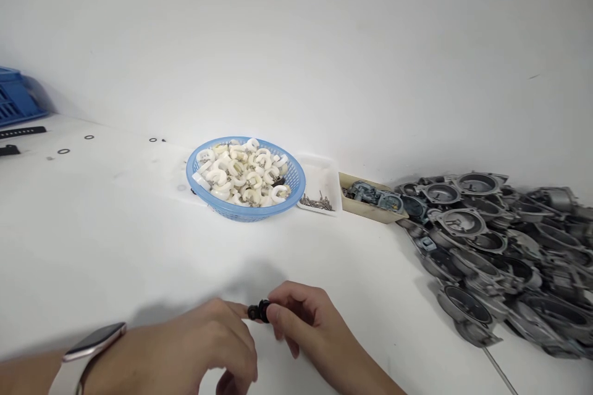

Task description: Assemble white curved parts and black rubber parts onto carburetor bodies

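A small black part (259, 311) is between my two hands above the white table. My right hand (306, 327) is closed on it, with thumb and forefinger at its right end. My left hand (204, 345) reaches from the left, its forefinger touching the part's left end; its other fingers are curled and partly hidden. Beyond the hands stands a blue round basket (245, 213) heaped with white ring-shaped pieces (236, 173). Beside it, a white tray (319, 179) holds thin metal pins (317, 202).
A beige bin (370, 211) with metal parts adjoins the tray. Many grey metal housings (463, 222) are piled at the right, a thin rod (499, 370) below them. Black rings (63, 151) lie at the left, near a blue crate (18, 95) and a black strap (23, 132).
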### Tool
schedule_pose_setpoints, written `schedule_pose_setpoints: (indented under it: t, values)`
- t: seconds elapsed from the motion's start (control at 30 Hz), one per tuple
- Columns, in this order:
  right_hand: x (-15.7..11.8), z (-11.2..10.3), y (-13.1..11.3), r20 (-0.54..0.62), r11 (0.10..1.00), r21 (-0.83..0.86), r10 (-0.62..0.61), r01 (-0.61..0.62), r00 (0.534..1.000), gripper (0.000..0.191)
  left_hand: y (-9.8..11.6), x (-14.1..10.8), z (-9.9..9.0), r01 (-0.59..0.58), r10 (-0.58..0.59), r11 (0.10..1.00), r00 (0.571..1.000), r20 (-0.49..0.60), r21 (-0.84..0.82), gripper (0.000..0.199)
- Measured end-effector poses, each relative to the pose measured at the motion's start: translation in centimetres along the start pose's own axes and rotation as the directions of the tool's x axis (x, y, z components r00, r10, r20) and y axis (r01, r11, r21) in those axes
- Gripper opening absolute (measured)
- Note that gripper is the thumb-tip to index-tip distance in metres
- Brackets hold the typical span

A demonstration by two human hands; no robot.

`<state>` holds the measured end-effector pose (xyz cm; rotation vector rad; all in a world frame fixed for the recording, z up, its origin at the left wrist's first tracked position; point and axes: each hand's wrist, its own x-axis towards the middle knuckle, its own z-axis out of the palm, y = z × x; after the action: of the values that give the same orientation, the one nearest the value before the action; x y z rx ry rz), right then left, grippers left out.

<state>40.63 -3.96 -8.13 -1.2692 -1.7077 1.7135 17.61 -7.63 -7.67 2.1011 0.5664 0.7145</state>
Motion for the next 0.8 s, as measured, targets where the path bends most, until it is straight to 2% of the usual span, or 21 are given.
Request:
schedule_pose_setpoints:
  t: [0.17, 0.27, 0.43, 0.57, 0.8]
  values:
    - [-0.1, 0.0, -0.1, 0.032, 1.000, -0.025, 0.006, -0.005, 0.999, 0.026, -0.2, -0.2, 0.0, -0.001, 0.001, 1.000, 1.000, -0.003, 0.017, 0.058]
    - [0.1, -0.1, 0.2, 0.012, 0.999, 0.022, -0.031, 0.031, 0.999, 0.034, -0.4, -0.2, 0.0, -0.028, 0.029, 0.999, 0.999, -0.020, 0.039, 0.052]
    - [0.2, -0.3, 0.3, -0.090, 0.982, 0.171, -0.059, 0.074, 0.994, 0.048, -0.9, -0.7, 0.6, -0.113, 0.139, 0.984, 0.969, -0.202, 0.134, 0.018]
    - [0.0, -0.2, -0.3, -0.187, 0.962, 0.261, -0.033, 0.082, 0.982, 0.046, -1.0, -1.2, 1.0, -0.099, 0.142, 0.984, 0.942, -0.304, 0.151, 0.033]
    - [-0.1, 0.0, -0.4, -0.175, 0.953, 0.296, -0.015, 0.067, 0.985, 0.046, -0.7, -0.9, 0.6, -0.091, 0.135, 0.979, 0.958, -0.251, 0.180, 0.037]
